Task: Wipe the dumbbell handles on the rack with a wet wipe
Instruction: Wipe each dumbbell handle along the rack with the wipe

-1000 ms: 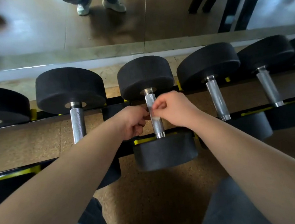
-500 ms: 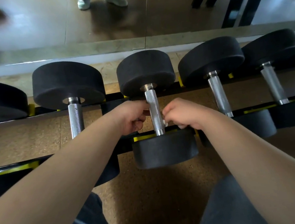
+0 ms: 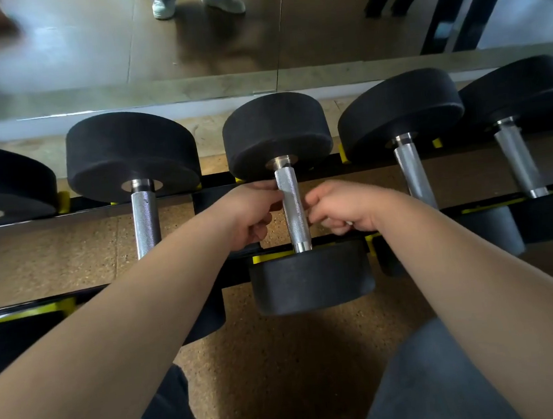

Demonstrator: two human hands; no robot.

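Two hands met at the centre of the frame, one on each side of the middle dumbbell handle (image 3: 292, 208). Your left hand (image 3: 252, 214) had its fingers curled in, with the thumb touching the handle's left side. Your right hand (image 3: 340, 210) sat just beside the handle's right side, fingers curled likewise. I could not tell whether either hand held the wipe, which was hidden or too small to make out. That dumbbell lay on the black and yellow rack (image 3: 26, 309), with other dumbbells to its left (image 3: 133, 158) and right (image 3: 400, 111), above the brown floor (image 3: 281, 359).
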